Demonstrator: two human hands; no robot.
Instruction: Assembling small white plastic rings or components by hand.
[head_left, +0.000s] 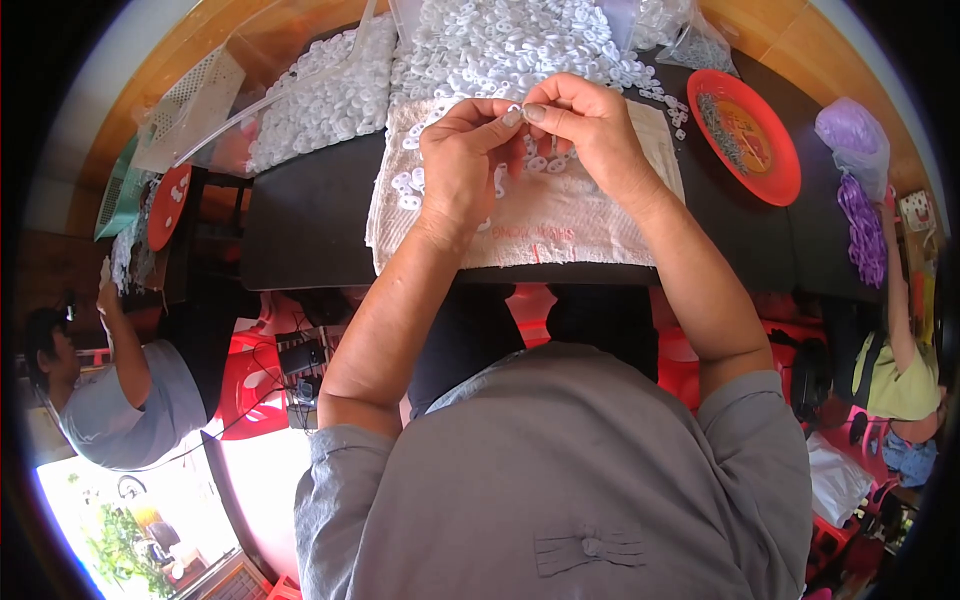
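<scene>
Both hands meet above a folded cream towel (600,225), fingertips nearly touching. Thumb and forefinger of my left hand (462,155) pinch a small white plastic piece (515,108). My right hand (590,130) is closed too, its thumb pressed to the forefinger right beside that piece; whatever it pinches is too small or hidden to name. Under and around the hands, several loose white oval pieces with holes (408,190) lie on the towel. A big heap of the same pieces (500,45) spreads just beyond the fingers.
A clear plastic bin (225,145) of white pieces stands at the left. On the right, a red plate (780,180) holds small grey metal bits. Clear bags (700,45) sit at the back. Co-workers are at the left (140,390) and right (900,365), near a purple bundle (862,230).
</scene>
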